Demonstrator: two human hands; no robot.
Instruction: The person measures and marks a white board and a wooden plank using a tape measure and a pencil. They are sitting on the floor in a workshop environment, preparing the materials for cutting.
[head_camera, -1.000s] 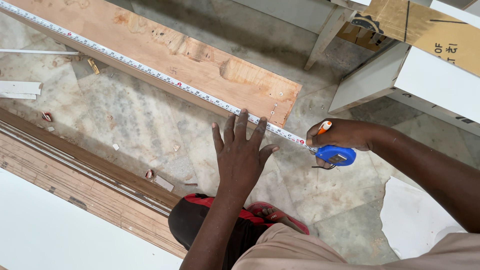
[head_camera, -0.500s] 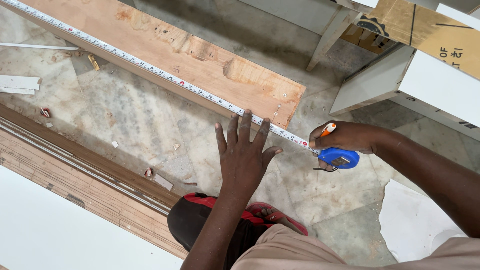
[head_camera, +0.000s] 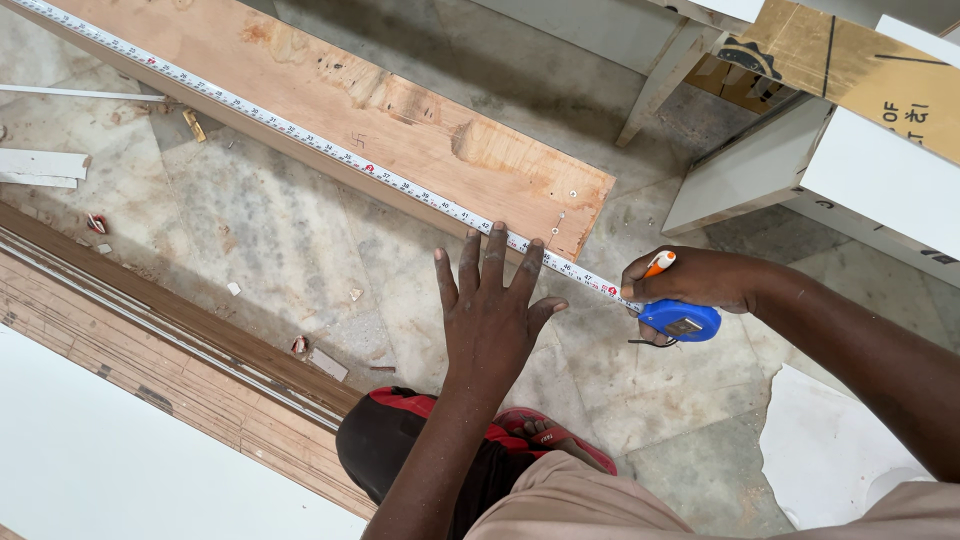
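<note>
The left hand (head_camera: 492, 320) lies flat and released, fingers spread on the floor (head_camera: 270, 240), fingertips touching the tape measure blade (head_camera: 300, 135) stretched along the plywood board (head_camera: 400, 130). The right hand (head_camera: 700, 280) grasps the blue tape case (head_camera: 683, 321) and an orange pencil (head_camera: 658, 263); a brown printed carton (head_camera: 860, 70) sits top right

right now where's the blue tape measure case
In the head view it sits right of centre, the blue tape measure case gripped in the right hand just past the plywood board, its tape running up-left along the board's edge.
</note>
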